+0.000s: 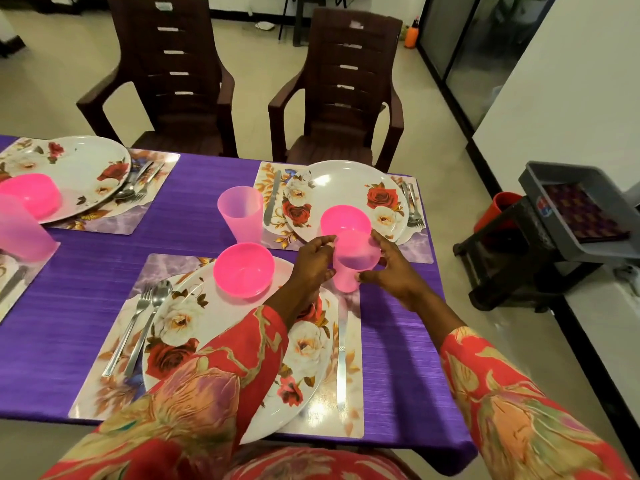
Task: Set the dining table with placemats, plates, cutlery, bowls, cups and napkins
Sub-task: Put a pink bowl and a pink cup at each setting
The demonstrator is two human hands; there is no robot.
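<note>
Both hands hold a pink translucent cup [353, 259] upright just above the near placemat's [349, 420] far right corner, beyond the knife [341, 355]. My left hand [313, 263] grips its left side and my right hand [389, 268] its right side. The near floral plate [194, 327] carries a pink bowl [242, 270], with a fork [130, 330] and spoon [149, 323] to its left. Across the table, a second plate [343, 183] holds a pink bowl [343, 218], and a second pink cup [240, 213] stands to the left of that plate.
The table has a purple cloth [194, 188]. At the left, a third setting has a plate [79, 168], bowl [33, 197] and cup [20, 230]. Two brown chairs [343, 98] stand beyond. A grey tray [581, 209] on a dark stool sits at the right.
</note>
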